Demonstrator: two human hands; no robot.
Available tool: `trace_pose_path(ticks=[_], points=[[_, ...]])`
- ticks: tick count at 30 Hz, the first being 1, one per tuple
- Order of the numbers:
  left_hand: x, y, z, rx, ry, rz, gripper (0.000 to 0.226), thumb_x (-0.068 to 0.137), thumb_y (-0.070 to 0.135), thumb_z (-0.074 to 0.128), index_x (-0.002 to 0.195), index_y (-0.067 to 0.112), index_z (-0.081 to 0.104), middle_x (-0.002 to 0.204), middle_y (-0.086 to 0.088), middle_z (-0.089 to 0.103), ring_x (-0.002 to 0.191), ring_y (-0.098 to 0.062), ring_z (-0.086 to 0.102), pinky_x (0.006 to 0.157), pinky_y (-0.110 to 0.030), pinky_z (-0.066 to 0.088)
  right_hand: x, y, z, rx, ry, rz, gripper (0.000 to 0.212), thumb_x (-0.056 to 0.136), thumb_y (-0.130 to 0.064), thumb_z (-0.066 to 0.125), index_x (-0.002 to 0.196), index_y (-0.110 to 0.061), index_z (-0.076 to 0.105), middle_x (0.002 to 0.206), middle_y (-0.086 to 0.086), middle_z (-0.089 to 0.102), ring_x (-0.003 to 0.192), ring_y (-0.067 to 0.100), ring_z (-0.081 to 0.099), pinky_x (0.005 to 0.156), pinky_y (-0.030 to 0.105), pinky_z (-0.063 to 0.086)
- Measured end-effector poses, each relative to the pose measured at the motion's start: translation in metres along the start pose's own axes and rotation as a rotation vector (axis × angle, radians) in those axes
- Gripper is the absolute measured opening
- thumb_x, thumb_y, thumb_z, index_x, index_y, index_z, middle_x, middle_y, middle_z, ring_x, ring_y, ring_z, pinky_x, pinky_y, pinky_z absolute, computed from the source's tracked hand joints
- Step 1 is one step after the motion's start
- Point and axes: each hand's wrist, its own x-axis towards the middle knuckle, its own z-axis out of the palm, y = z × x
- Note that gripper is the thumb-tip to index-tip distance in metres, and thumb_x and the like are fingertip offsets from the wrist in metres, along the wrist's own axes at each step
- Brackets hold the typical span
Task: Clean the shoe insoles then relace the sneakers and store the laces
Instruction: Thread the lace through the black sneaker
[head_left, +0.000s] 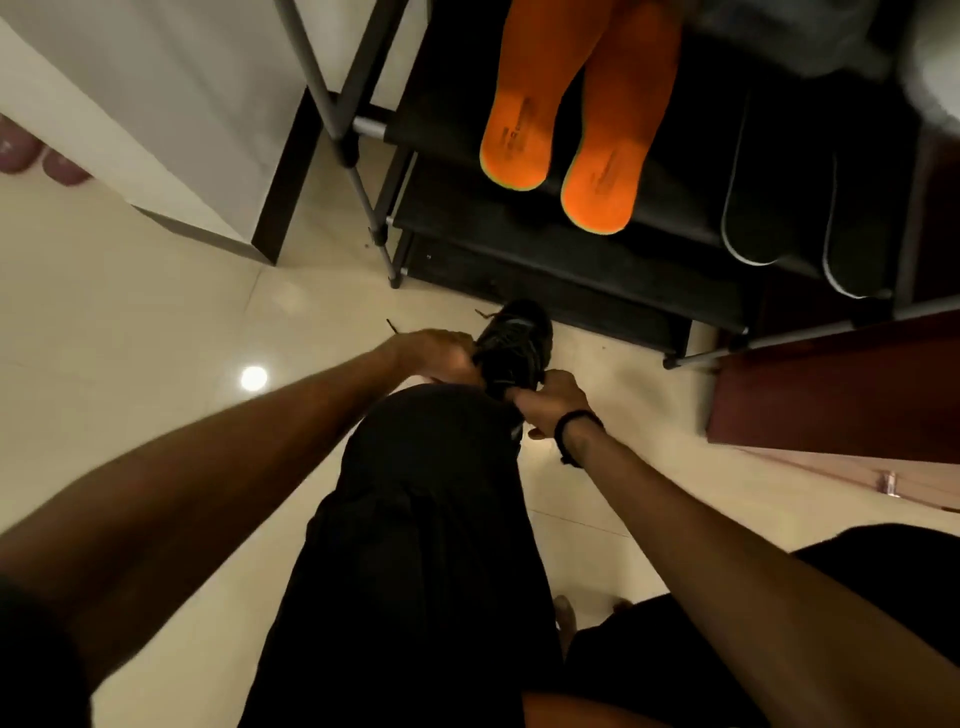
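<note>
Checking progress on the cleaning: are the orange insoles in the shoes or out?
Out. Both orange insoles lie side by side on the rack shelf, heels overhanging its edge.

We see a black sneaker (514, 345) on the pale floor, toe towards the rack, lace ends (392, 327) splayed loose at its left; two orange insoles (558, 140) lie side by side on a dark shelf

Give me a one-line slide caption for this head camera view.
Both hands, left and right, work the laces of a black sneaker on the floor, below orange insoles on a shoe rack.
</note>
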Motion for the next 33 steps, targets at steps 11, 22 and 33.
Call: trace_pose_path(ticks=[11, 22, 33], points=[[-0.158, 0.169, 0.045, 0.169, 0.229, 0.014, 0.033, 0.092, 0.034, 0.065, 0.099, 0.002, 0.067, 0.076, -0.015, 0.078, 0.075, -0.025, 0.079, 0.077, -0.035, 0.066, -0.172, 0.043, -0.121, -0.012, 0.140, -0.219, 0.012, 0.092, -0.019, 0.058, 0.100, -0.012, 0.063, 0.090, 0.011, 0.070, 0.076, 0.023, 0.069, 0.061, 0.036, 0.059], [-0.302, 0.136, 0.197, 0.114, 0.958, 0.438, 0.046, 0.100, 0.037, 0.058, 0.142, 0.021, 0.048, 0.113, -0.005, 0.069, 0.102, -0.032, 0.067, 0.083, -0.044, 0.055, -0.358, 0.113, -0.106, -0.126, 0.541, -0.722, 0.060, 0.097, -0.013, 0.051, 0.154, -0.022, 0.032, 0.112, 0.002, 0.070, 0.102, 0.024, 0.065, 0.082, 0.035, 0.053], [-0.344, 0.085, 0.279, 0.046, 0.944, 0.469, 0.055, 0.102, 0.023, 0.058, 0.154, 0.019, 0.043, 0.123, -0.001, 0.069, 0.106, -0.023, 0.069, 0.091, -0.038, 0.057, -0.395, 0.170, -0.065, -0.033, 0.498, -0.671, 0.070, 0.090, -0.014, 0.061, 0.154, -0.030, 0.036, 0.121, -0.010, 0.069, 0.099, 0.003, 0.066, 0.088, 0.025, 0.055]])
